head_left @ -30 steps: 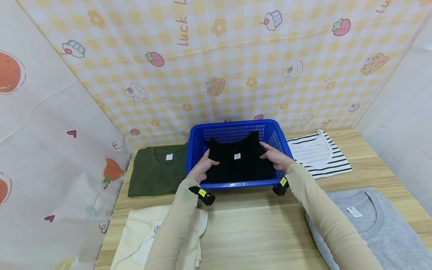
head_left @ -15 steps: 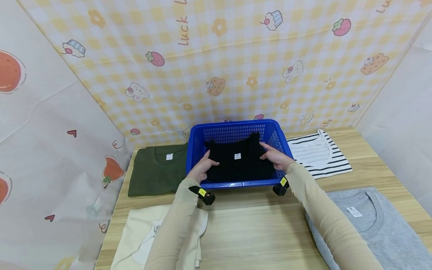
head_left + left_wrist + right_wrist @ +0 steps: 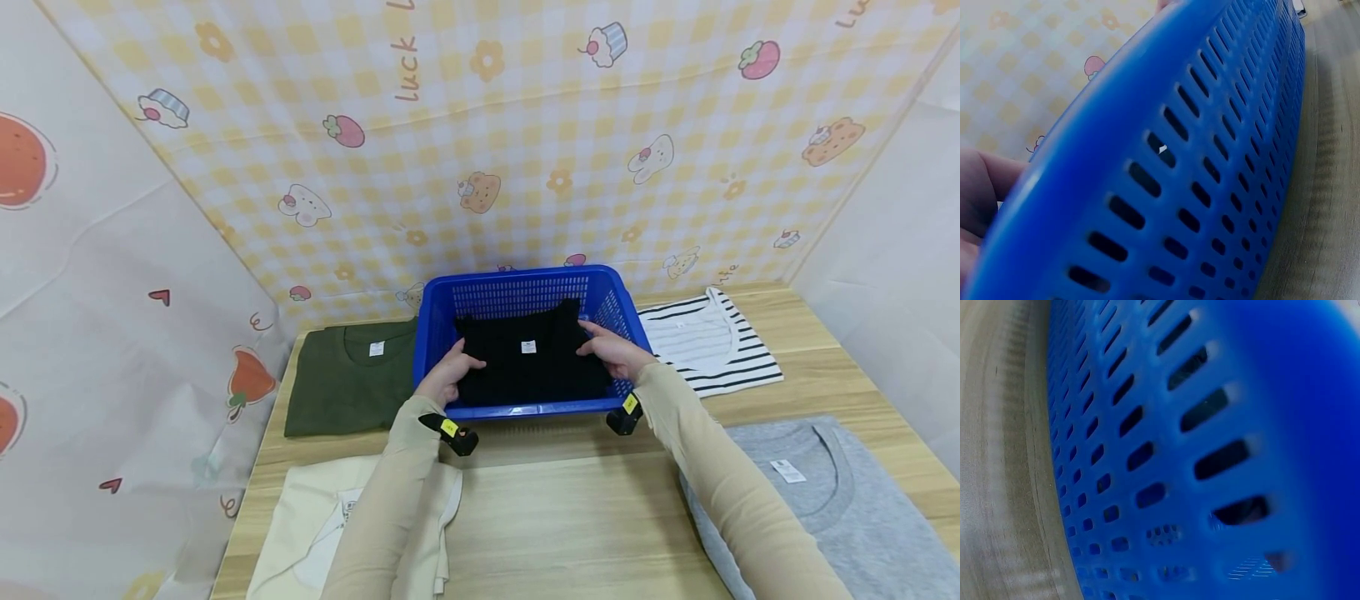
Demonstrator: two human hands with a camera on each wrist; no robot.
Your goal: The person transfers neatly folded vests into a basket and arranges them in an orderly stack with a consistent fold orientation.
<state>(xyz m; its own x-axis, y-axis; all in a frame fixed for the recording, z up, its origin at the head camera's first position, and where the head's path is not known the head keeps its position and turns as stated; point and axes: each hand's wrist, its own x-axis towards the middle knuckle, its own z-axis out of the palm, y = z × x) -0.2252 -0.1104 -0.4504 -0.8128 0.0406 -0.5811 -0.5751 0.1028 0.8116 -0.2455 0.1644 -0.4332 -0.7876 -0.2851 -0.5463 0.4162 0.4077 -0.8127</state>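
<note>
Compared with a second ago, the black folded garment of knit-looking cloth with a white neck label (image 3: 502,371) has sunk slightly: its shoulder tips, most clearly the right one, sit a little lower within the rectangular blue perforated plastic basket (image 3: 536,410). Both arms and the basket have hardly shifted.

The garment lies between the person's two grips, inside the basket, its neckline toward the back wall. The left grip (image 3: 450,373) is clamped on its left side edge, thumb on top; the right grip (image 3: 613,350) is clamped on its right side edge the same way. Whether the garment rests on the basket's bottom cannot be told; the wrist views show mostly the basket's slotted outer wall and the wood-grain counter (image 3: 555,517).
</note>
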